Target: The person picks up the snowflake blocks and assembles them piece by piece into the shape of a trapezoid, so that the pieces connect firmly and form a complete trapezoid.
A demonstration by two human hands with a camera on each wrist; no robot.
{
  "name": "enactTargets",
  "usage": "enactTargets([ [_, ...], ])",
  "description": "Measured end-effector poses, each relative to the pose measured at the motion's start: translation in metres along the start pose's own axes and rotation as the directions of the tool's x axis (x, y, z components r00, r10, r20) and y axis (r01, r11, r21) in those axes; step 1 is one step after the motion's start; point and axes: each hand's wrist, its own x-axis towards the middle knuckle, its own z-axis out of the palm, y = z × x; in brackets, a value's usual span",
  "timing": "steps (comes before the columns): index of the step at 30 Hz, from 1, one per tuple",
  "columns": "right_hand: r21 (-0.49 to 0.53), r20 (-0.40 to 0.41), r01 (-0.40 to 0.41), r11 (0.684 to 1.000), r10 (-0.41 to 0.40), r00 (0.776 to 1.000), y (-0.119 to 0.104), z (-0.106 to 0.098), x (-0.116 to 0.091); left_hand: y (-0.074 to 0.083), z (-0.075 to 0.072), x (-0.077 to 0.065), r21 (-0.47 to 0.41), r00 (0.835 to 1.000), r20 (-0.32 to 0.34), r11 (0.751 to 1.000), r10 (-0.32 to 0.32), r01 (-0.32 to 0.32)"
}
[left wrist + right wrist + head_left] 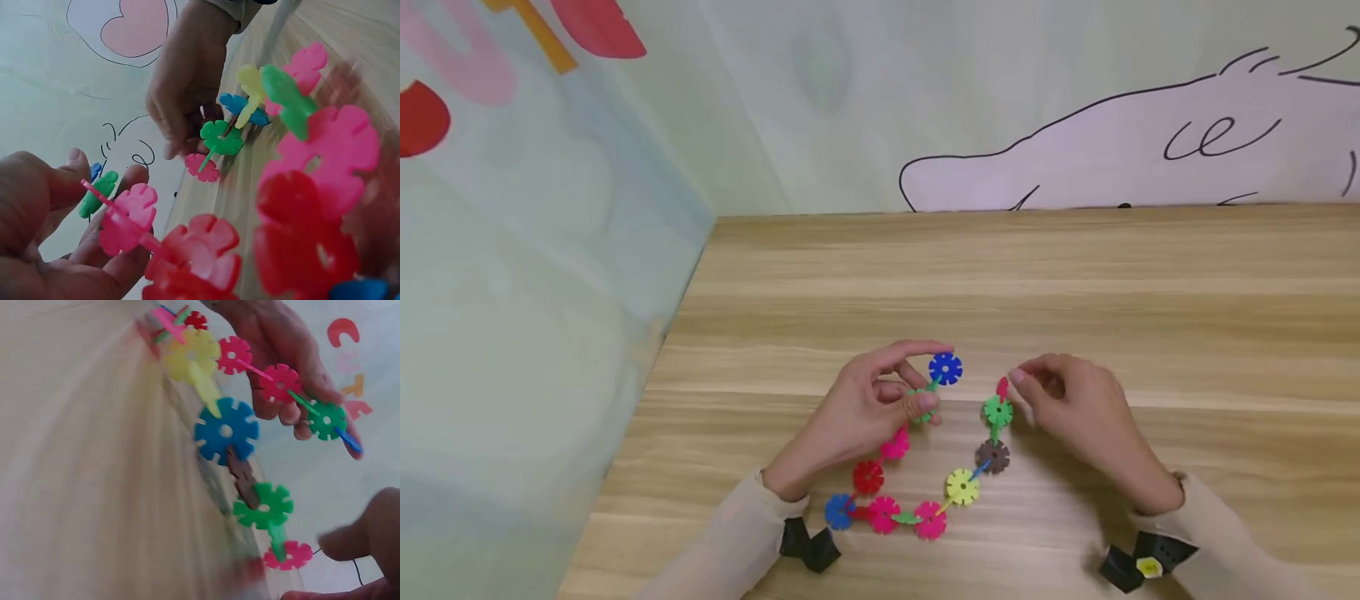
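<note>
A chain of notched, interlocking plastic discs (pixel 962 487) in several colours curves over the table in a U shape, open at the far side. My left hand (pixel 874 398) pinches it near its left end, thumb on a green disc (pixel 326 420). Beyond that, a blue disc (pixel 945 368) forms the end, by the index fingertip. My right hand (pixel 1078 406) is beside the chain's other end, a pinkish-red disc (pixel 288 555) joined to a green one (pixel 998 411). In the right wrist view the thumb and a finger stand apart, close to that end disc; contact is unclear.
The wood-grain table (pixel 1150 292) meets a wall with a line drawing (pixel 1097 142) at the back. Another wall (pixel 535 333) borders its left side. Black devices (pixel 1150 560) are strapped at both wrists.
</note>
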Motion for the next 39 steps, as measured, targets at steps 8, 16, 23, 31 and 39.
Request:
enactTargets([
  [8,0.068,0.051,0.031,0.997,-0.035,0.998,-0.009,0.016,-0.008,-0.004,0.001,0.002,0.031,1.000,-0.031,1.000,0.000,0.001],
  [16,0.421,0.102,0.153,0.894,-0.214,0.972,-0.015,0.015,-0.012,-0.001,0.004,-0.002,-0.031,0.999,-0.021,0.999,0.031,-0.031],
  [23,0.437,0.117,0.180,0.881,-0.254,0.960,-0.022,0.016,-0.012,0.001,0.009,-0.004,-0.063,0.994,-0.077,0.995,0.077,-0.082],
  [31,0.398,0.076,0.190,0.897,-0.239,0.968,-0.025,0.019,-0.011,-0.001,0.015,-0.002,-0.007,0.987,-0.130,0.995,0.094,-0.095],
  [39,0.349,0.067,0.221,0.910,-0.260,0.963,-0.027,0.015,-0.009,0.000,0.017,-0.004,0.109,0.974,-0.184,0.987,0.135,-0.117],
])
